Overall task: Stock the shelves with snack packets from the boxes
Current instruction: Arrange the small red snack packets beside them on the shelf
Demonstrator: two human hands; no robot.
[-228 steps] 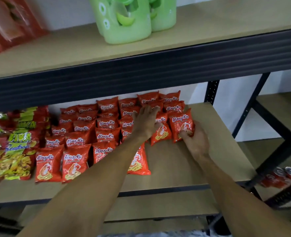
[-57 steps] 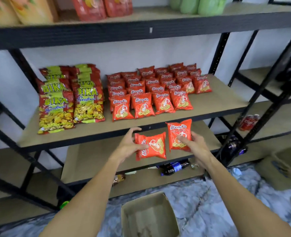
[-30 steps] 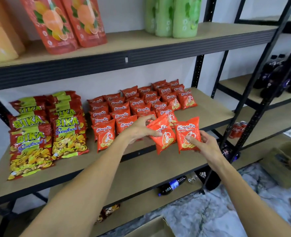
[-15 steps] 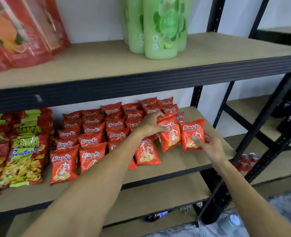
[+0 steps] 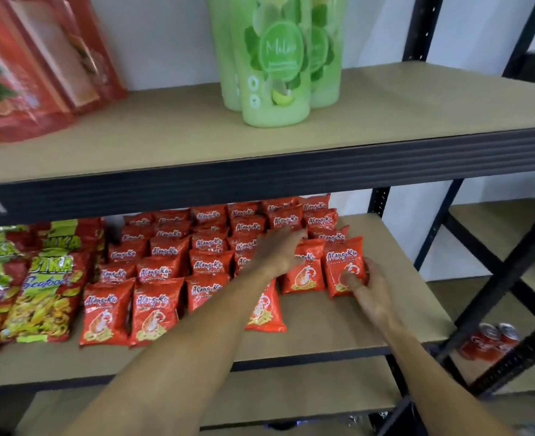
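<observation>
We face a black metal rack [image 5: 376, 202] with tan board shelves, set against a white wall [image 5: 165, 42]. Both our hands work on the middle shelf [image 5: 370, 322], at the right end of the red stock.

Our left hand [image 5: 275, 251] lies palm down with its fingers stretched nearly straight toward the back. It presses on the top of a red foil snack packet printed with a prawn [image 5: 304, 275]. This left packet stands leaning back on the ones behind it.

Our right hand [image 5: 370, 287] grips a second red foil packet of the same kind [image 5: 341, 262]. The thumb crosses its lower front and the fingers curl round its right edge. This right packet stands just beside the left packet, touching it, with its lower edge down at the board.

Behind and to the left of these two, rows of red packets [image 5: 209, 265] overlap like tiles back to the wall. One front packet [image 5: 264, 313] lies partly under our left forearm. Farther left are larger green-and-red bags marked Bika Seafood [image 5: 49, 278], also overlapping.

On the upper shelf [image 5: 417, 99] stands a cluster of pale green plastic bottles [image 5: 275, 73]. To their left lean big red pouches [image 5: 40, 67], blurred, with what looks like orange fruit on them.

Low on the right, past the rack's diagonal braces, two red drink cans [image 5: 489, 341] sit on a lower board.
</observation>
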